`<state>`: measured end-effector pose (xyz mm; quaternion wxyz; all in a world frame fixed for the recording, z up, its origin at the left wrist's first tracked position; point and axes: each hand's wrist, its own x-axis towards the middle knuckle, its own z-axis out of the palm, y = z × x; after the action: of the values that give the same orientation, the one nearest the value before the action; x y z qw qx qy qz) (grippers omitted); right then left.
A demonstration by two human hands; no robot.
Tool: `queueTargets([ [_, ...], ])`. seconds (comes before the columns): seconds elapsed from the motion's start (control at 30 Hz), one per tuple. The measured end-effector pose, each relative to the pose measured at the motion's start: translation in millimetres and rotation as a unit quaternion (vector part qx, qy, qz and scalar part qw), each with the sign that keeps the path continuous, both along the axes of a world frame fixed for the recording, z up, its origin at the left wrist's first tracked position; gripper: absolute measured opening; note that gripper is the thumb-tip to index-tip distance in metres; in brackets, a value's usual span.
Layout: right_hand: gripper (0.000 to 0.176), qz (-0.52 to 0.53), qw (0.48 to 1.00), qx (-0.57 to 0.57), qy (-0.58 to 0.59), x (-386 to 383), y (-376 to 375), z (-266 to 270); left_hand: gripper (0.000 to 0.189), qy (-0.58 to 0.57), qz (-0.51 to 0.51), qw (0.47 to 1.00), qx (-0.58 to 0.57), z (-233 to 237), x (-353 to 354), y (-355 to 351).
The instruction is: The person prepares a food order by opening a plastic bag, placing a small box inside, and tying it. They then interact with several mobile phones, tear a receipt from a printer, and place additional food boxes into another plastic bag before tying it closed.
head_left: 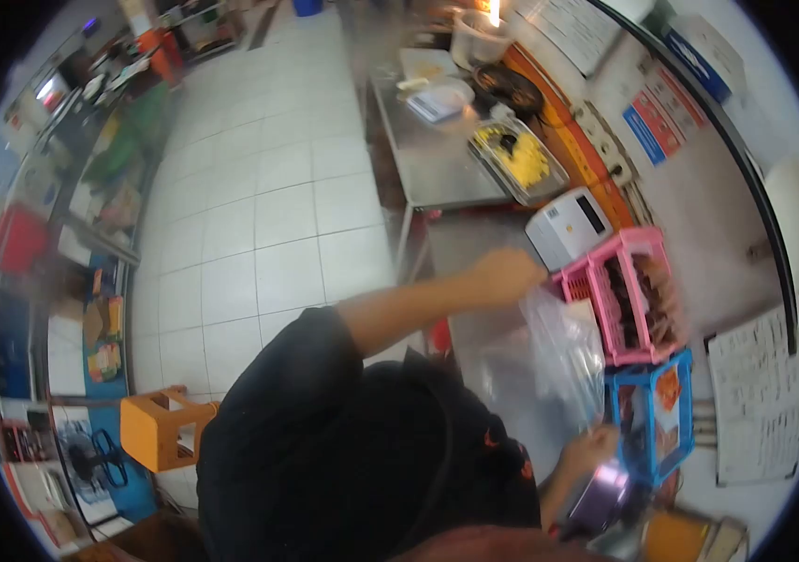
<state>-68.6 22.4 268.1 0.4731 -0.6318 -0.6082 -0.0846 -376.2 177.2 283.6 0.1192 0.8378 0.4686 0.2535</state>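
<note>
A clear plastic bag (563, 351) stretches between my two hands above the metal table (498, 361). My left hand (512, 276), at the end of my outstretched arm, is closed on the bag's far end. Nearer to my body, my right hand (594, 447) is closed at the bag's other end, its fingers a little blurred. Just past my left hand are a white box-shaped device (568, 229) with a dark panel and a pink basket (596, 281) holding dark packets. A blue basket (616, 412) with packets stands beside my right hand, and a phone-like device (598, 501) with a bright glare lies below it.
Farther along the counter sit a tray of yellow food pieces (521, 164), a dark round pan (509, 89) and a white tub (479, 37). Whiteboards (757, 398) hang on the wall. An orange stool (151, 436) stands on the tiled floor (259, 215) to the left.
</note>
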Motion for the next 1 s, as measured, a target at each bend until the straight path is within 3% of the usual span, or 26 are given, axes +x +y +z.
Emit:
queueTargets([
  [0.1, 0.037, -0.016, 0.998, 0.009, -0.052, 7, -5, 0, 0.013, -0.042, -0.009, 0.998, 0.05, 13, 1, 5],
  [0.17, 0.023, -0.012, 0.998, -0.034, -0.051, 4, -6, 19, 0.009, -0.115, -0.003, 0.987, 0.113, 17, 12, 7],
  [0.23, 0.003, -0.068, 0.988, -0.037, -0.131, -4, 0, 33, 0.011, -0.249, -0.048, 0.965, 0.064, 22, 35, 5],
  [0.27, 0.019, -0.087, 0.971, -0.037, -0.221, -13, 8, 43, 0.011, -0.251, -0.096, 0.962, 0.044, 20, 51, 2],
  [0.3, 0.059, -0.024, 0.974, -0.185, -0.131, -13, 11, 35, 0.013, -0.272, -0.14, 0.948, -0.09, 17, 65, -5],
  [0.33, 0.058, 0.015, 0.982, -0.125, -0.141, -16, 24, 16, 0.015, -0.277, -0.175, 0.917, -0.225, 13, 81, -15],
  [0.37, 0.053, 0.046, 0.984, -0.166, -0.052, -20, 36, 2, 0.015, -0.266, -0.202, 0.911, -0.243, 7, 96, -24],
  [0.47, 0.046, 0.014, 0.992, -0.113, 0.056, -15, 49, -6, 0.012, -0.271, -0.188, 0.933, -0.145, 10, 114, -32],
  [0.53, 0.038, -0.029, 0.979, -0.173, 0.099, -14, 40, 8, 0.009, 0.008, -0.141, 0.99, -0.001, 19, 102, -31],
  [0.57, 0.038, -0.035, 0.98, -0.171, 0.101, -12, 34, 16, 0.009, 0.009, -0.148, 0.989, 0.001, 18, 101, -26],
  [0.63, 0.03, -0.075, 0.968, -0.238, -0.015, -9, 22, 26, 0.013, 0.127, -0.123, 0.97, 0.164, 8, 100, -17],
  [0.77, 0.024, -0.114, 0.976, -0.179, -0.057, 0, 11, 14, 0.015, 0.084, -0.092, 0.965, 0.23, -12, 110, 10],
  [0.83, 0.021, -0.217, 0.96, -0.169, -0.054, 4, 0, 12, 0.004, 0.193, -0.005, 0.947, 0.258, -16, 105, 24],
  [0.87, 0.021, -0.219, 0.959, -0.172, -0.053, 11, -11, 13, 0.004, 0.195, -0.008, 0.947, 0.256, -16, 96, 30],
  [0.97, 0.02, -0.241, 0.961, -0.132, -0.031, 30, -33, 23, 0.004, 0.132, 0.002, 0.962, 0.24, -2, 85, 45],
  [1.0, 0.023, -0.27, 0.95, -0.149, -0.044, 27, -39, 24, 0.004, 0.062, -0.027, 0.974, 0.215, 4, 84, 43],
])
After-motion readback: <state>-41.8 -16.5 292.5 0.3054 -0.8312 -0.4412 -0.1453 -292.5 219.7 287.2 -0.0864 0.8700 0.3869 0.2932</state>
